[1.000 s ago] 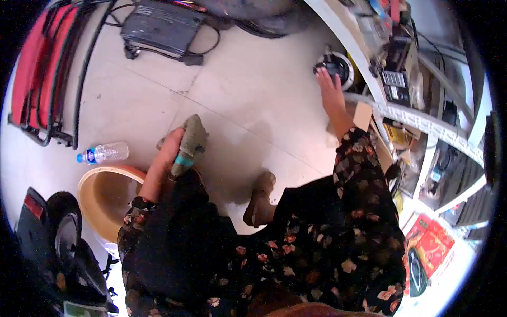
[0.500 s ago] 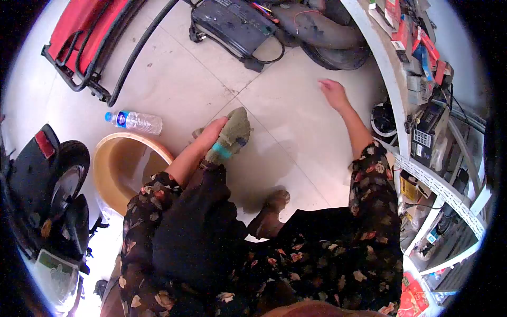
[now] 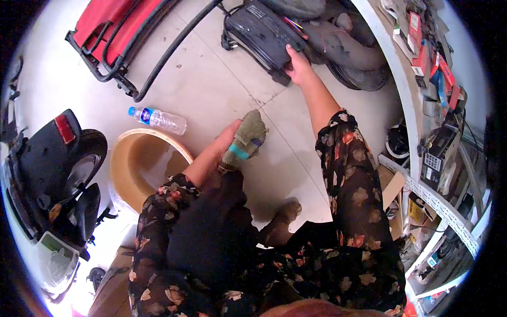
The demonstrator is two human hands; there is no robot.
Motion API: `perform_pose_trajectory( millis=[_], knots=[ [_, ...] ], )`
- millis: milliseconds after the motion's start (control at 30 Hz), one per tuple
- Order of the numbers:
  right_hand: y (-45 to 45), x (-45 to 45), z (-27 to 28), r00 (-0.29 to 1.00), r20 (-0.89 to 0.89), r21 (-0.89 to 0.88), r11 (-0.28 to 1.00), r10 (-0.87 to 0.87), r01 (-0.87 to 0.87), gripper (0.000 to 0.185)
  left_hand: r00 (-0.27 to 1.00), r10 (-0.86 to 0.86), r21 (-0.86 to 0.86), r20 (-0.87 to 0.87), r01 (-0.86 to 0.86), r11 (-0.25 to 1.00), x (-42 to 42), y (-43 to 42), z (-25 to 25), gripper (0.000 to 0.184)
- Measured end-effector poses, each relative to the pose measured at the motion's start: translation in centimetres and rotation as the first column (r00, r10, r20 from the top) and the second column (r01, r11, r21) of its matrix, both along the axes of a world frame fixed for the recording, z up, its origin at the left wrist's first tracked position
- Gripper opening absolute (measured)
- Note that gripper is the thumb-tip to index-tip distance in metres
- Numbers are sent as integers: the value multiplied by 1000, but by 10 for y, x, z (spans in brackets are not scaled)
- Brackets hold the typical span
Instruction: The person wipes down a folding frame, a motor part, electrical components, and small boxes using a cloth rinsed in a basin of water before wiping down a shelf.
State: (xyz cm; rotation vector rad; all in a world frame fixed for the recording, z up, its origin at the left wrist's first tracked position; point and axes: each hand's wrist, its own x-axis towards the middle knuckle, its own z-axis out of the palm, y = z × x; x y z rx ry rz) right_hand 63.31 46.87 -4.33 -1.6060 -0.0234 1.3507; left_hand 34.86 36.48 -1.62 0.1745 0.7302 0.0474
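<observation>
My left hand (image 3: 230,135) is closed against the side of a green, rough cloth piece, sock-like in shape (image 3: 250,133), with a teal band. The cloth hides most of its fingers. Dark trouser fabric (image 3: 216,206) meets the lower end of that piece. Farther forward, my right hand (image 3: 299,65) grips the near right edge of a black charger (image 3: 264,37), a labelled box lying on the floor. One finger lies along its top; the others are partly hidden at the edge. A cable and plug (image 3: 228,41) are at the box's left side.
A water bottle (image 3: 170,122) lies beside a tan bucket (image 3: 120,164) on my left. Behind them are a red folding frame (image 3: 113,26) and a black wheeled vehicle (image 3: 50,174). Shelves with small boxes (image 3: 417,42) stand at right. A dark tyre-like item (image 3: 364,68) is ahead.
My right hand has moved forward and left from above the bare floor to the black charger's edge. The left hand stays at the green cloth. The whole view has shifted slightly.
</observation>
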Motion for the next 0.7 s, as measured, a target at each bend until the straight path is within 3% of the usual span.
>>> perform_pose_trajectory(
  millis=[67, 100, 167, 267, 300, 467, 600, 633, 700],
  knots=[
    [1, -3, 5, 993, 84, -95, 993, 78, -70, 61, 1000, 21, 3, -8, -21, 1000, -2, 4, 1, 42],
    [2, 0, -9, 944, 256, -180, 970, 207, -164, 61, 999, 37, -6, -36, -38, 999, -1, 7, 9, 41],
    [-1, -5, -35, 887, 341, -211, 945, 310, -249, 61, 993, 66, -25, -94, -69, 997, 1, 10, 23, 41],
    [-18, -21, -72, 798, 476, -218, 928, 371, -301, 65, 992, 88, -39, -91, -92, 995, -4, 6, 1, 42],
    [-24, -27, -67, 752, 505, -315, 901, 425, -298, 65, 990, 89, -13, -109, -91, 996, -4, 10, 9, 42],
    [-77, -70, -20, 715, 648, -176, 965, 262, -194, 68, 971, 70, 88, -230, -50, 995, -21, 12, 20, 43],
    [-117, -70, -7, 638, 606, -372, 879, 474, -300, 56, 974, 119, -58, -193, -132, 989, -31, 11, 22, 43],
    [-131, -77, 5, 531, 696, -379, 875, 484, -301, 55, 968, 139, -58, -209, -154, 986, -32, 11, 20, 43],
    [-160, -85, 13, 565, 690, -356, 891, 453, -281, 57, 966, 164, -31, -198, -173, 984, -34, 9, 13, 44]
  ],
)
